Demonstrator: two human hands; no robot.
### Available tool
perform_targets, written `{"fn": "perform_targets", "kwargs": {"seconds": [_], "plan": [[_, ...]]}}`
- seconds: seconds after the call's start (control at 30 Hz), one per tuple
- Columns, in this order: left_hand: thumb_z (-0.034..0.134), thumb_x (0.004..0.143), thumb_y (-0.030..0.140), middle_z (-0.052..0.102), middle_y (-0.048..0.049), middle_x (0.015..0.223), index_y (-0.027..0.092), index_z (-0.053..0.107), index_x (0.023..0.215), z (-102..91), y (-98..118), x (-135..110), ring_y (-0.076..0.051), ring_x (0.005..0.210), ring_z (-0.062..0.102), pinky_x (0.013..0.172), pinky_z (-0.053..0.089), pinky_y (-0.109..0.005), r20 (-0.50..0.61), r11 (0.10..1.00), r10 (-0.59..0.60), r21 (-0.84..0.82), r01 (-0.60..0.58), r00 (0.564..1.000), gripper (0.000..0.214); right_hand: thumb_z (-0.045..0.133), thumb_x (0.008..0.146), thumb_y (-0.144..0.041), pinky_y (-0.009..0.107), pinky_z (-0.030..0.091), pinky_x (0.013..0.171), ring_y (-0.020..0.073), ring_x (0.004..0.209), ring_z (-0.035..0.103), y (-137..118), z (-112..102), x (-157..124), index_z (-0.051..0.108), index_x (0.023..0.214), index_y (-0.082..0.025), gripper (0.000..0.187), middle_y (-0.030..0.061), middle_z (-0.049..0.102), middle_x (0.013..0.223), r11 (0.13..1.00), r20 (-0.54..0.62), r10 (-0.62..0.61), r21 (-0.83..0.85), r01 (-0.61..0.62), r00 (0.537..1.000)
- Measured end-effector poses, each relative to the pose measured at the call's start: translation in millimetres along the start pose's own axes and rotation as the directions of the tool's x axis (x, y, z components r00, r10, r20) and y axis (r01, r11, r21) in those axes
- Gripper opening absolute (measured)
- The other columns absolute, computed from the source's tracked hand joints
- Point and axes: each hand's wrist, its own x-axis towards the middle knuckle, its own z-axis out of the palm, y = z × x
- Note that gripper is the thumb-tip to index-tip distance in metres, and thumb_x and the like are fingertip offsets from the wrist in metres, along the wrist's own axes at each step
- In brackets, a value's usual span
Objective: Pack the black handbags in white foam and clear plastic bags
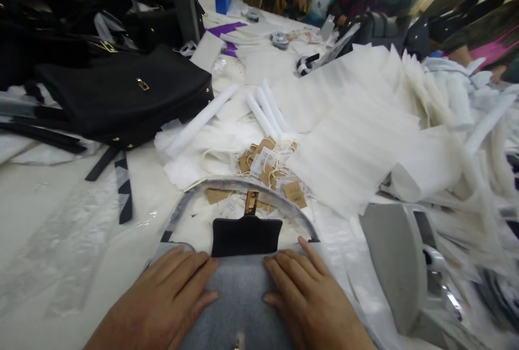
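Both hands are flat on the grey handbag, which lies on the surface right in front of me at the bottom of the view. Left hand and right hand sit either side of the bag's midline. Fingers are spread, palms down, pressing and gripping nothing.

- Black flap tab lies just past my fingertips, between the two hands. Gold clasp sits at its far end.
- Curved handle arcs over the far side of the bag and looks film-wrapped, though I can't confirm that.
- Kraft hangtags are piled just beyond the handle, strings tangled.
- White foam sheets are fanned out to the right of them. Foam rolls lie further back.
- Black handbag is far left, with a loose black strap near it. Both are well apart from my bag.
- Other people stand at the far end of the surface, not touching my things.

Step in hand, as I read it: holding or smoothing the bag body flat, with the flap laid open away from me.

Next move calls for even pressure from both palms so the body doesn't shift. Fingertips should stay off the clasp to avoid marks, and the handle and tag strings should stay out from under the flap.
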Motion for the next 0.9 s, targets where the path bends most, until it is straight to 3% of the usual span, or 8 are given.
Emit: {"fn": "perform_targets", "kwargs": {"seconds": [0.1,0.17,0.27,0.37,0.47,0.6,0.77,0.9], "plan": [[0.047,0.1,0.047,0.072,-0.0008,0.106,0.023,0.063,0.114,-5.7,-0.4,-4.7,-0.017,0.099,0.065,0.096,0.044,-0.026,0.023,0.995,-0.059,-0.085,0.061,0.998,0.033,0.04,0.104,-0.028,0.045,0.05,0.101,0.0207,0.086,0.067,-0.3,-14.7,3.8,0.064,0.107,-0.017,0.026,0.007,0.071,0.091,0.997,-0.023,-0.008,0.075,0.01,1.0],[0.048,0.099,0.048,0.073,0.0017,0.099,0.025,0.062,0.112,-9.4,-0.1,-9.2,-0.015,0.092,0.067,0.086,0.048,-0.023,0.045,0.985,-0.073,-0.153,0.08,0.996,0.03,0.041,0.104,-0.023,0.032,0.055,0.078,0.0177,0.074,0.065,0.2,-25.7,4.8,0.062,0.103,-0.017,0.021,0.0048,0.069,0.081,0.992,-0.035,-0.03,0.123,0.034,0.999],[0.046,0.1,0.049,0.075,0.0055,0.095,0.027,0.059,0.115,-10.2,1.0,-8.7,-0.012,0.083,0.07,0.079,0.052,-0.02,0.05,0.977,-0.102,-0.182,0.109,0.994,0.029,0.041,0.104,-0.022,0.026,0.046,0.055,0.0159,0.062,0.061,1.6,-32.1,6.4,0.056,0.115,-0.018,0.019,0.0015,0.065,0.074,0.987,0.036,-0.026,0.162,0.02,0.999],[0.041,0.102,0.048,0.076,0.005,0.1,0.027,0.056,0.119,-3.2,0.9,0.4,-0.013,0.079,0.072,0.07,0.054,-0.022,0.098,0.978,-0.14,-0.143,0.153,0.985,0.031,0.047,0.1,-0.018,0.027,0.044,0.054,0.0167,0.064,0.064,5.1,-20.9,10.4,0.049,0.127,-0.02,0.028,0.001,0.068,0.084,0.982,0.19,0.07,0.161,-0.102,0.979],[0.034,0.104,0.041,0.074,0.0032,0.094,0.027,0.058,0.11,8.7,-1.8,8.9,-0.014,0.071,0.072,0.059,0.053,-0.025,0.246,0.97,-0.162,-0.137,0.2,0.956,0.028,0.058,0.093,-0.014,0.027,0.038,0.048,0.0155,0.061,0.062,10.2,-0.8,15.3,0.055,0.112,-0.025,0.023,0.0003,0.067,0.096,0.979,0.339,0.153,0.078,-0.19,0.928],[0.038,0.101,0.03,0.067,0.0026,0.085,0.026,0.06,0.096,20.6,-4.5,12.2,-0.016,0.059,0.065,0.052,0.049,-0.027,0.424,0.971,-0.114,-0.142,0.19,0.898,0.022,0.068,0.088,-0.017,0.029,0.041,0.06,0.0189,0.073,0.061,11.5,15.6,15.9,0.057,0.086,-0.024,0.013,-0.0014,0.063,0.084,0.988,0.275,0.138,0.029,-0.152,0.951],[0.032,0.093,0.009,0.07,-0.0003,0.096,0.026,0.064,0.086,22.7,6.0,9.0,-0.018,0.083,0.067,0.073,0.052,-0.032,0.209,0.999,-0.016,-0.037,0.024,0.978,0.037,0.062,0.094,-0.025,0.033,0.043,0.067,0.0216,0.079,0.057,3.3,18.2,11.7,0.057,0.078,-0.021,0.017,0.0023,0.062,0.08,0.999,0.048,0.034,0.018,-0.035,0.998],[0.033,0.098,0.016,0.071,-0.0028,0.107,0.024,0.069,0.095,30.7,15.1,-10.3,-0.018,0.1,0.063,0.096,0.044,-0.031,0.038,0.989,0.056,0.138,-0.061,0.998,0.037,0.046,0.102,-0.027,0.033,0.045,0.064,0.0201,0.072,0.058,3.5,26.5,0.1,0.064,0.087,-0.019,0.025,0.0032,0.065,0.076,0.999,-0.091,-0.029,-0.036,0.026,0.995]]}}
